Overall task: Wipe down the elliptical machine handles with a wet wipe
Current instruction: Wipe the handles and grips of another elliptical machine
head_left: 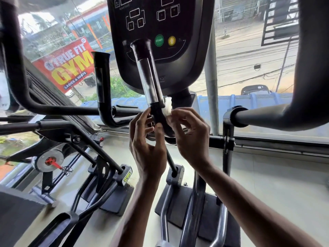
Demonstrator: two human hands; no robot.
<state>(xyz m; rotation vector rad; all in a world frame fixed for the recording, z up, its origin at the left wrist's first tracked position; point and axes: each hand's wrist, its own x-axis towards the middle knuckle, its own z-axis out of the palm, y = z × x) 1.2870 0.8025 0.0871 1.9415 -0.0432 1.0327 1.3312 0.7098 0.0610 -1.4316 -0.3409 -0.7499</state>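
The left hand point(145, 138) pinches the base of the centre handle point(151, 77) with curled fingers. The right hand point(190, 132) presses a bunched wipe point(167, 108) against its right side. Wiping is underway; next, rub upward over the metal.

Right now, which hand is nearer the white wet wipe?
Right. The right hand pinches the wet wipe against the centre handle; the left hand grips the handle's opposite side.
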